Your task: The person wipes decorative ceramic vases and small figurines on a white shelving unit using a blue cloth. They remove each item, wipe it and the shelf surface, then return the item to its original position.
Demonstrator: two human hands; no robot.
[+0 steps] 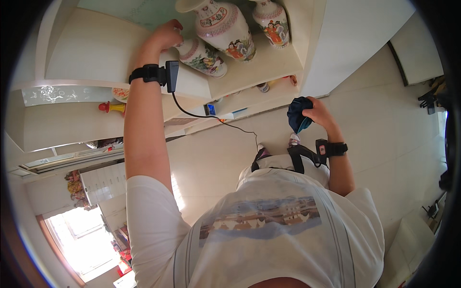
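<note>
My left hand (167, 36) reaches up into a shelf compartment, its fingers curled around the mouth of a small painted porcelain vase (205, 59). Part of that vase's rim is hidden by the hand. Right beside it stands a larger porcelain vase (230, 34) with painted figures. A third, smaller porcelain vase (272, 27) is by the compartment's right wall. Lower down and to the right, my right hand (318, 111) grips a bunched dark blue cloth (299, 112), out over the floor and apart from the shelves.
The cream shelving unit (259, 54) has lower shelves with a red-and-yellow figurine (111, 107), a decorated plate (120, 94) and a small jar (263, 87). A black cable (201, 116) hangs from the left wrist device (172, 76). Pale floor tiles (216, 154) lie below.
</note>
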